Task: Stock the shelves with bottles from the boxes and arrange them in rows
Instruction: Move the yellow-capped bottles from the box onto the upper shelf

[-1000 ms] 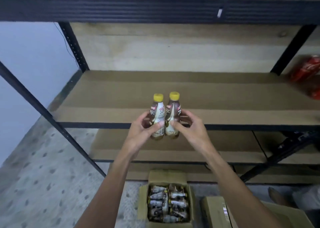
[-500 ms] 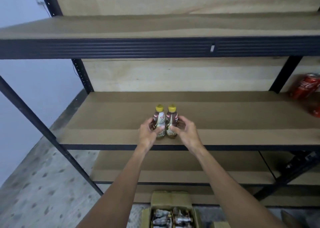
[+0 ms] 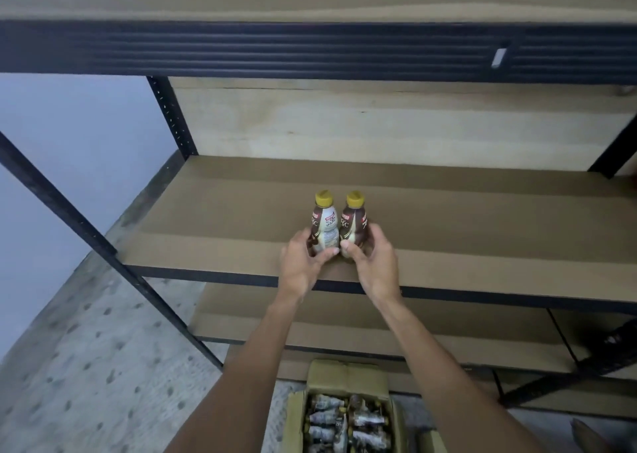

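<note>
Two small brown bottles with yellow caps stand upright side by side near the front of the middle shelf (image 3: 213, 235). My left hand (image 3: 301, 263) grips the left bottle (image 3: 325, 226) round its lower body. The right bottle (image 3: 354, 223) is gripped the same way by my right hand (image 3: 374, 263). The bottles touch each other, and their bases are hidden behind my fingers. On the floor below, an open cardboard box (image 3: 344, 376) holds several more such bottles lying on their sides.
A dark metal beam of the upper shelf (image 3: 310, 51) runs across above the bottles. A lower shelf (image 3: 344, 325) lies beneath. Black uprights (image 3: 172, 114) stand at the left, with the speckled floor (image 3: 86, 366) beyond. A second box corner (image 3: 431, 442) shows bottom right.
My hands carried both bottles forward from in front of the shelf edge onto the middle shelf. The view tilted up and shifted, so the red cans at the right went out of sight.
</note>
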